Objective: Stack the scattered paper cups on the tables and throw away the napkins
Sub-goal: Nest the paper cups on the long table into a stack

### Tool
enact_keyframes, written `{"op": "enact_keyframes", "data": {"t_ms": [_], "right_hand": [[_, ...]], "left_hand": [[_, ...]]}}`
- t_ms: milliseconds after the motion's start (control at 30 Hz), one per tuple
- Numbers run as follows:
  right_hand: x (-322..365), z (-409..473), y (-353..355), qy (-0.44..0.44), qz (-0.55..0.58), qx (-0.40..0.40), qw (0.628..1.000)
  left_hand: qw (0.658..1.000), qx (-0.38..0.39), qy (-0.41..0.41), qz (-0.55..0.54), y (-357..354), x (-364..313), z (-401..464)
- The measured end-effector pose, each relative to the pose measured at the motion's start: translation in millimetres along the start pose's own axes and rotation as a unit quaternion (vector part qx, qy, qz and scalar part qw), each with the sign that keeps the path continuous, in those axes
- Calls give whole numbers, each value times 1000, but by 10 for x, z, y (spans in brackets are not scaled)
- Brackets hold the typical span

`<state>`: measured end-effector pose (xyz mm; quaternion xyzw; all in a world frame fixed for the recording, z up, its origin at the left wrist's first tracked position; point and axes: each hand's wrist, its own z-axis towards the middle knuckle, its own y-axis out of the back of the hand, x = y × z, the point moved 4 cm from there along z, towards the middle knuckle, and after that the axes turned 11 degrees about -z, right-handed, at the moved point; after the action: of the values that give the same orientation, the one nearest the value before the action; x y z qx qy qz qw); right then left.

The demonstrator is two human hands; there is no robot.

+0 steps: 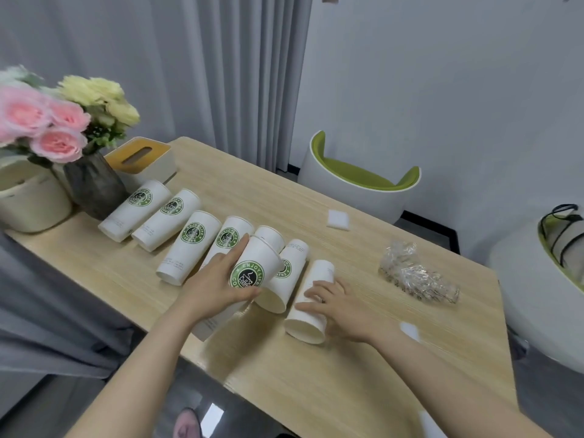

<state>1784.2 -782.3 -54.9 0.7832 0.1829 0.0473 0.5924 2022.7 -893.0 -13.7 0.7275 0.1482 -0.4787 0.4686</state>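
Wood-grain table (316,390) under my arms. Nearest, R hand (339,306) grips the plain cup (311,306) lying on its side; L hand (221,282) holds a logo cup (257,273) w/ another nested behind. Best to line up rims, slide straight, no crushing. Farther back: cup row (164,216), napkin (338,219), flowers (63,118).

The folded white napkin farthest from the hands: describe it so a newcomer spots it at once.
Start at the light wood-grain table and look to its far edge, in front of the white tub chair with green lining. The small folded white napkin lies flat there, alone, beyond the crumpled clear plastic wrap. Unlike the paper cups, it is square, flat and plain.
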Motion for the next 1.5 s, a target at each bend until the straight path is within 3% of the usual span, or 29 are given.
{"op": "enact_keyframes", "data": {"t_ms": [300, 600, 733, 800, 933, 1167, 1333, 1500], "right_hand": [[-82, -90, -166, -61, 135, 26, 989], [75, -93, -285, -9, 92, 19, 996], [-76, -181, -197, -87, 172, -38, 981], [-212, -270, -26, -155, 277, -100, 943], [-516, -424, 331, -246, 443, -222, 833], [-781, -635, 979, -255, 554, -345, 713], [-813, -739, 1212, -246, 630, -390, 625], [-772, -798, 1274, -229, 687, -400, 561]], "left_hand": [[1000, 10, 11, -4, -21, -12, 60], [1000, 7, 3, 8, -53, -178, 80], [1000, 9, -6, 3, -41, -247, 107], [1000, 16, -12, 0, -57, -302, 120], [998, 56, -38, -19, -205, -421, 118], [992, 95, -77, 26, -488, -485, 9], [988, 89, -112, 58, -557, -602, -16], [987, 86, -121, 65, -586, -621, -71]]}}
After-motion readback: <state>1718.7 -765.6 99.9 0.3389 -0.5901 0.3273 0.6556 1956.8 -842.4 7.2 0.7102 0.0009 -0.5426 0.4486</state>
